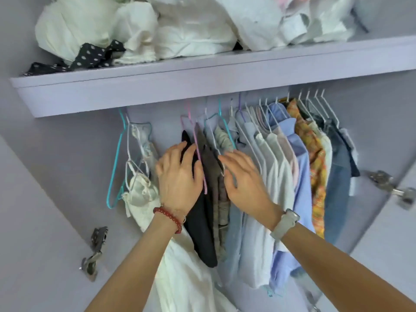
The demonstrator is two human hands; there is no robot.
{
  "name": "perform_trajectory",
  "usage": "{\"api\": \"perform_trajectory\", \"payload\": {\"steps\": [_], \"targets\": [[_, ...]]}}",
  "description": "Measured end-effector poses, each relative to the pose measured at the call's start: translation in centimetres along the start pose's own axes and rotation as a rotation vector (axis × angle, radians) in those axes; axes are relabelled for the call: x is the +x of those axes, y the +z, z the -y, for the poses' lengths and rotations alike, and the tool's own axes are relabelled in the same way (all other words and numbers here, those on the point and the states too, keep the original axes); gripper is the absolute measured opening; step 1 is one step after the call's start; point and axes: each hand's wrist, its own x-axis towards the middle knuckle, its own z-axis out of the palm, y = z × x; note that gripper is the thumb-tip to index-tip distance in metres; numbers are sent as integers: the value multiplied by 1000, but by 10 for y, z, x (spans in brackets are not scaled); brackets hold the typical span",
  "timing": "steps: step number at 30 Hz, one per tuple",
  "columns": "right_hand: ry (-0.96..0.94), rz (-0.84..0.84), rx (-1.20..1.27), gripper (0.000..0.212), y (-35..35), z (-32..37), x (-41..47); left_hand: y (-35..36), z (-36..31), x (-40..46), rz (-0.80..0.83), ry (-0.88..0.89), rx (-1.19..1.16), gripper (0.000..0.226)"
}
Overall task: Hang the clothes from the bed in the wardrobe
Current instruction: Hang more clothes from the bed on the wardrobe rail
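Near the middle of the frame, two hands reach into a light purple wardrobe [56, 154]. The left hand [179, 176] lies on a black garment [200, 226], and its fingers curl a little round the garment's edge by a pink hanger [199, 152]. The right hand [242, 176] has straight fingers. They touch a grey-brown garment [217, 174] just beside the black one. A red bead bracelet [168, 218] is on the left wrist, and a watch with a pale strap [286, 222] is on the right wrist.

At the left of the frame, a white top [139, 194] hangs by a teal hanger [117, 158]. At the right, white and blue shirts [290, 167], an orange patterned top [316, 158] and blue jeans [337, 188] hang close together.

Across the top of the frame, a shelf [202, 86] holds a pile of white cloth [180, 25] and a black cloth with white dots [90, 57].
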Motion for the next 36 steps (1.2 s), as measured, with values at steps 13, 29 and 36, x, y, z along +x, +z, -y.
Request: {"api": "perform_trajectory", "payload": {"steps": [13,29,36], "targets": [[1011,-5,-661,41,-216,-100,-371,142,-269,-203,802,709,-203,45],[1922,-468,-785,38,-344,9,-589,105,-521,-386,1301,1345,-862,38],[2019,-714,-720,40,-435,-14,-687,90,-665,-464,1357,1362,-930,38]]}}
